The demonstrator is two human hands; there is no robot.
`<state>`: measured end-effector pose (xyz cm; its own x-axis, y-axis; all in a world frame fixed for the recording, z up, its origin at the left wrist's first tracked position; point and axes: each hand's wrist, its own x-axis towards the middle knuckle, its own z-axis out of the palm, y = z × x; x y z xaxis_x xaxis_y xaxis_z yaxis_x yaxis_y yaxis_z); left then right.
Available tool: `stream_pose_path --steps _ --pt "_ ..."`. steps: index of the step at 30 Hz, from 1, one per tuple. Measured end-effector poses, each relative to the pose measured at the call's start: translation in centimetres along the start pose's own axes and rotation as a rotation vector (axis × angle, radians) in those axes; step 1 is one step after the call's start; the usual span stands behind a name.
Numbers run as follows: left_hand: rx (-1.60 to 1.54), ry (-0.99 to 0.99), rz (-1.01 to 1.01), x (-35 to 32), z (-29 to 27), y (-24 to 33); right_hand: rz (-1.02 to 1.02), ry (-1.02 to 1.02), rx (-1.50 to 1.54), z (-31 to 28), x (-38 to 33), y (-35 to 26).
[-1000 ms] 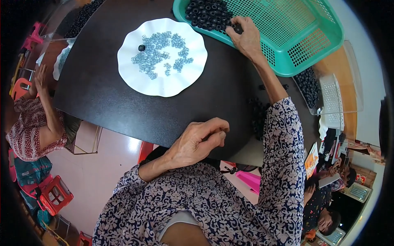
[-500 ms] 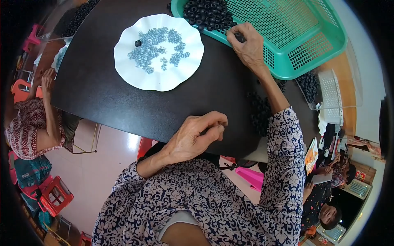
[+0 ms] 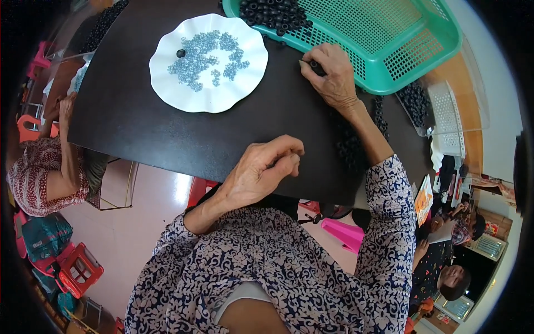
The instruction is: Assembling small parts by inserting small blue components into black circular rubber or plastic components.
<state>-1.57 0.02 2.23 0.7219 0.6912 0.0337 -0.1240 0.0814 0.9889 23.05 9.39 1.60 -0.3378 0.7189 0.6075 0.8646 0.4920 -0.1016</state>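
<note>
My right hand [image 3: 336,78] is just outside the near side of a green plastic basket [image 3: 384,82], its fingers closed on a small round black part [image 3: 317,68]. In the basket's left end lies a heap of black ring-like parts [image 3: 272,13] with holes. My left hand [image 3: 257,171] hovers by the table's front edge, thumb and fingers curled together; whatever they hold, if anything, is hidden. Farther left, a white plate [image 3: 245,92] with a wavy rim bears many small clear pieces [image 3: 194,53] and a single black part [image 3: 181,53].
More black parts [image 3: 350,151] lie on the dark table [image 3: 128,119] beside my right forearm. A clear bin of black parts [image 3: 413,106] and a white perforated basket [image 3: 446,119] stand at the right. One person [image 3: 55,167] sits at the left; others are at the lower right.
My right hand has drawn back from the basket's edge toward me with the black part in its fingers. My left hand keeps its curled shape. The whole view has shifted slightly.
</note>
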Motion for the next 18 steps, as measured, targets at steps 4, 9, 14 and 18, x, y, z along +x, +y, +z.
stream_pose_path --steps 4,9,14,18 --pt "0.069 0.005 0.052 0.2 -0.2 -0.1 0.05 -0.04 0.041 -1.5 -1.1 -1.3" --pt "0.116 0.026 0.012 0.0 0.1 -0.2 0.433 0.054 0.378 -3.4 -2.9 -2.7" --pt "0.078 0.06 0.06 0.0 0.5 -0.7 0.728 0.098 0.446 -5.7 -4.8 -0.7" --pt "0.073 0.05 0.075 0.0 0.5 -0.7 0.568 -0.024 0.239 -5.8 -5.7 -1.2"
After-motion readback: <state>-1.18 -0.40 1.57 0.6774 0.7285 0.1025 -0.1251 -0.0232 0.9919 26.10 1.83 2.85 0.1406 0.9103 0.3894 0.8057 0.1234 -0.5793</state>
